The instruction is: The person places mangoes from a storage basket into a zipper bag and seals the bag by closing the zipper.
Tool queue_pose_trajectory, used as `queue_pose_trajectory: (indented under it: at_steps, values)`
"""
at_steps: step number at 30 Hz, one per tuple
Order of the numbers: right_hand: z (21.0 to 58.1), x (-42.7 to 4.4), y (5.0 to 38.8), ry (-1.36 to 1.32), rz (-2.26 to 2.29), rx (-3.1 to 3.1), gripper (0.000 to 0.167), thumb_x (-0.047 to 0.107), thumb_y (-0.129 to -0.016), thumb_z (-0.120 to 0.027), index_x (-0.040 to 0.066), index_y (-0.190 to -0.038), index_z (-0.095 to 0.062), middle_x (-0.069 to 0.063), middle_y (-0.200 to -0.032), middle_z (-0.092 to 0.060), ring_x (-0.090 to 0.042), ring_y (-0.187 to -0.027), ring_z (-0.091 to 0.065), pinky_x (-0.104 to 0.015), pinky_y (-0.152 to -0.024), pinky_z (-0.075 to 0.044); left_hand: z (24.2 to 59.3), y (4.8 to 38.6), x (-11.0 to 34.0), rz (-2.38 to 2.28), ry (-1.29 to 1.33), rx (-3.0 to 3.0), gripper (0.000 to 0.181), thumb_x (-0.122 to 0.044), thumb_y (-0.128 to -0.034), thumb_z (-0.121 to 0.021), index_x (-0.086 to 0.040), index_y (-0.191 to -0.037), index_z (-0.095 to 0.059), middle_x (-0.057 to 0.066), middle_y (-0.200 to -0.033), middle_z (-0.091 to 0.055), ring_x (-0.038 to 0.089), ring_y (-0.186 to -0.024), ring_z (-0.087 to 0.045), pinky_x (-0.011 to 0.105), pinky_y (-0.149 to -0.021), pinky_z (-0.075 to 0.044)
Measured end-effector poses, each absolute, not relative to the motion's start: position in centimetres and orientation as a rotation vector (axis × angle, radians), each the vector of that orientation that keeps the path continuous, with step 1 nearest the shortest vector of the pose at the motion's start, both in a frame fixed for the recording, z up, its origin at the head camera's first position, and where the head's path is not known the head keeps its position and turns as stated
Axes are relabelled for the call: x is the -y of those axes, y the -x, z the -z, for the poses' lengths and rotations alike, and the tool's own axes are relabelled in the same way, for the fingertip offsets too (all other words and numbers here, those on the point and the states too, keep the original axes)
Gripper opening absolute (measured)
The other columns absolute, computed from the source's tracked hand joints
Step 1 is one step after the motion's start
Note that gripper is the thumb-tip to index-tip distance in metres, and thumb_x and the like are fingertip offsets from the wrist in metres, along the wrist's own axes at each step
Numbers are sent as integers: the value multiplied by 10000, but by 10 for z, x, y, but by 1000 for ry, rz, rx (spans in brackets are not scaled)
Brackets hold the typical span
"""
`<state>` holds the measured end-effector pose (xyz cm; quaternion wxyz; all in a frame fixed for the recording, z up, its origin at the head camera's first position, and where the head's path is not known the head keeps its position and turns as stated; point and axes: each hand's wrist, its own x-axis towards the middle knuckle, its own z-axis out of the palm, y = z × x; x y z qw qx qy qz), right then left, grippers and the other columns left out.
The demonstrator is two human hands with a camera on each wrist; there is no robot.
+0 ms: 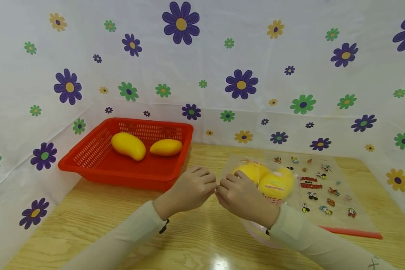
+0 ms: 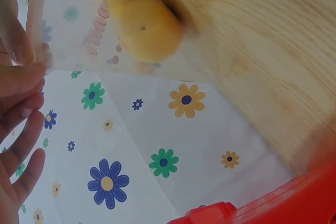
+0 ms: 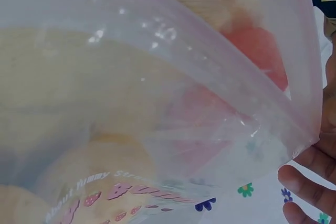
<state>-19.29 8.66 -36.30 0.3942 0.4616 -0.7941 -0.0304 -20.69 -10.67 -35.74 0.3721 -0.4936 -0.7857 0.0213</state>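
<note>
A clear plastic zip bag [image 2: 68,24] with a pink edge and strawberry lettering holds yellow-orange fruits [image 1: 276,184]. My left hand [image 1: 189,189] pinches the bag's edge between thumb and forefinger, its other fingers loosely bent in the left wrist view. Close beside it, my right hand [image 1: 241,197] pinches the same edge near a corner. The fingertips of both hands nearly meet in the head view. In the right wrist view the bag film [image 3: 105,87] fills most of the picture, with the fruits blurred behind it.
A red plastic basket [image 1: 121,176] at the back left holds two yellow mangoes [image 1: 128,146]. On the right of the wooden table [image 1: 98,228] lies a flat clear bag [image 1: 345,180] with cartoon prints and a red zip strip [image 1: 351,232]. Flower-printed cloth [image 1: 202,63] stands behind.
</note>
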Motion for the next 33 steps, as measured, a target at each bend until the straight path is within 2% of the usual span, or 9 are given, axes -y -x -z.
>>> queue_pose_trajectory:
  at_steps: [8,14,19,25,33]
  values:
    - [364,-93,192,-1159,94,2006,179,238,-743,-750,146,-649,-629,44,-621,-566,-119,-583,-492,-266,-612,-398,358,211,110,-60,1282,2040,62,-205,-771,-751,-170,-784,-701,-72,-814,-671,125,-852,-619,276,-826,-501]
    - [368,-101,190,-1149,86,2021,181,240,-717,-771,142,-643,-638,36,-639,-599,-135,-607,-535,-280,-617,-441,359,214,116,-19,1288,2106,65,-203,-788,-735,-165,-775,-685,-63,-784,-650,141,-850,-610,289,-843,-498]
    - [368,-103,189,-1143,73,2058,176,242,-721,-762,137,-647,-641,29,-657,-625,-143,-643,-586,-280,-615,-449,362,214,116,-1,1305,2124,55,-205,-799,-714,-161,-797,-680,-53,-808,-656,145,-852,-605,292,-858,-486]
    - [365,-104,188,-1124,86,2082,176,248,-718,-751,142,-641,-633,26,-656,-623,-143,-636,-591,-280,-621,-449,365,213,110,-25,1321,2126,124,-273,-779,-694,-180,-849,-651,-54,-858,-644,137,-868,-592,295,-867,-475]
    - [365,-99,188,-1135,82,2069,171,246,-718,-752,144,-669,-624,29,-629,-571,-141,-600,-535,-275,-608,-440,367,212,102,7,1279,2063,64,-204,-780,-679,-158,-747,-648,-42,-786,-639,150,-814,-589,303,-840,-476]
